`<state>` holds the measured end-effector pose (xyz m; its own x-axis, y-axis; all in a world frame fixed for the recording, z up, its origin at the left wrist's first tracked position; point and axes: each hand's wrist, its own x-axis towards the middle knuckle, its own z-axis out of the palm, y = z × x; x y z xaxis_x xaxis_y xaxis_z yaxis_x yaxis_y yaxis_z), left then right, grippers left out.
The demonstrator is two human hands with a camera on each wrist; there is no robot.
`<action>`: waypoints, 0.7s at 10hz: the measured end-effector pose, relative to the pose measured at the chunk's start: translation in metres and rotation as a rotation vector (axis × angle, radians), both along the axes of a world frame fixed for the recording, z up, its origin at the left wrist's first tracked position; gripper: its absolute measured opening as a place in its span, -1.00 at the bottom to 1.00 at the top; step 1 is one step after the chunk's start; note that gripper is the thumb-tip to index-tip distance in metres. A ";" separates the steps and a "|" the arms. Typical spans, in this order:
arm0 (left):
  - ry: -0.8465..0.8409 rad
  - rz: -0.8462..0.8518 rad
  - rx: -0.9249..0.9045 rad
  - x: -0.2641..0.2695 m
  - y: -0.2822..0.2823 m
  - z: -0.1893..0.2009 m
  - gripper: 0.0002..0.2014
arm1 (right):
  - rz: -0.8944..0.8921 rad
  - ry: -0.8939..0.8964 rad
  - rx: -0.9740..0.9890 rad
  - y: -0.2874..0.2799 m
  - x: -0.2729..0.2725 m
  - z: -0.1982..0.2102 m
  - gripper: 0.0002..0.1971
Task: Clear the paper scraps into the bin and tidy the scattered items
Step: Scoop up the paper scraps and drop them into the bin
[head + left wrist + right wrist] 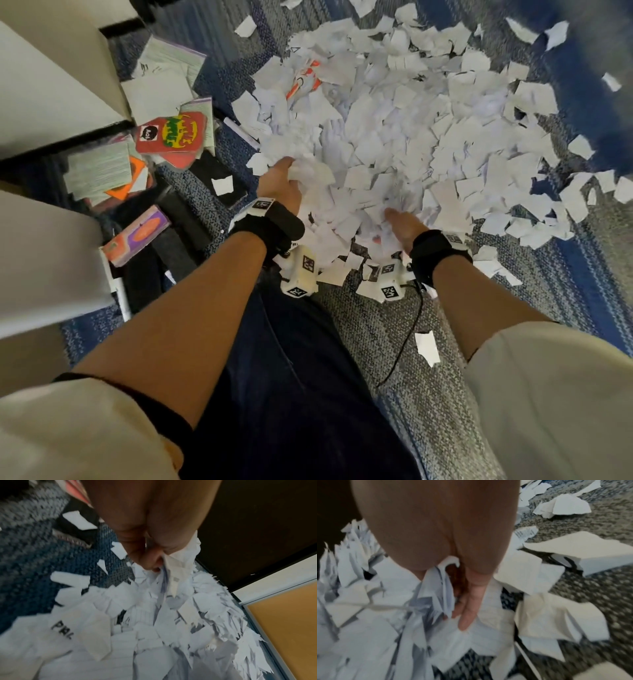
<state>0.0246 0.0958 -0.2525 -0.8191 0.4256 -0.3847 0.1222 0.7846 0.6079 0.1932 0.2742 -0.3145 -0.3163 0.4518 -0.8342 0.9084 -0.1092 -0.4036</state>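
A broad heap of white paper scraps [394,137] covers the blue-grey carpet [394,342] ahead of me. At its near left edge my left hand [281,180] grips a crumpled bunch of scraps; in the left wrist view its fingers [150,557] curl round that bunch above the paper scraps [154,628]. My right hand [399,222] is pushed into the near side of the heap. The right wrist view shows its fingers [467,609] straight, pressing among the paper scraps [385,615]. No bin is in view.
Scattered items lie left of the heap: a red card with a green splat [171,133], printed leaflets [97,171], a purple-and-orange box [137,236], black objects, a white pen [121,298]. White furniture panels [51,85] stand at the far left. A loose scrap [427,347] lies near my knee.
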 end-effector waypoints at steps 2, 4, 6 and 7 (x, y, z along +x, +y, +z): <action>0.116 -0.004 -0.013 -0.011 -0.031 0.057 -0.61 | -0.016 0.147 -0.033 0.023 -0.009 -0.003 -0.42; 0.255 0.074 0.072 -0.028 -0.077 0.127 -0.68 | -0.190 0.478 -0.241 -0.036 -0.070 0.175 -0.65; 0.368 0.296 0.270 -0.045 -0.178 0.225 -0.75 | 0.089 0.620 -0.196 -0.145 -0.129 0.308 -0.71; 0.349 0.505 0.397 -0.058 -0.237 0.261 -0.73 | 0.233 0.681 -0.178 -0.209 -0.159 0.347 -0.68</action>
<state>-0.0335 -0.1411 0.0085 -0.9991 0.0164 0.0397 0.0424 0.5254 0.8498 0.0345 0.0650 0.0322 -0.8611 0.1858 -0.4733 0.4707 -0.0610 -0.8802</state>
